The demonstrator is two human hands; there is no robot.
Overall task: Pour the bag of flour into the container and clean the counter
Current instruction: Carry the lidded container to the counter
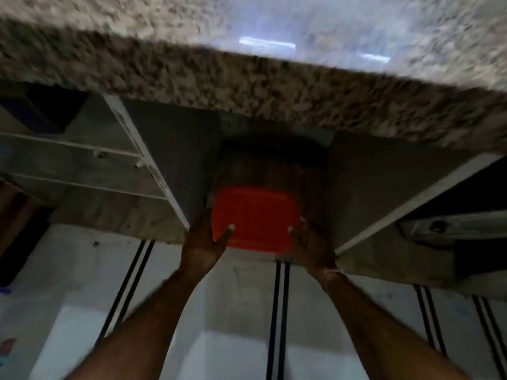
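Note:
A container with a red-orange square lid [255, 215] sits at the mouth of a dark open compartment under the granite counter [192, 86]. My left hand [204, 242] grips its left side, thumb lying on the lid. On the right side my right hand [311, 245] holds it, fingers curled over the lid's edge. Only the lid shows; the container's body is hidden below it. No flour bag is in view. The picture is blurred by motion.
A white vertical divider [148, 165] and shelves [82, 160] stand to the left of the compartment. Another divider [411, 207] and a drawer rail [452, 229] lie to the right. The tiled floor [233, 311] with black stripes is below.

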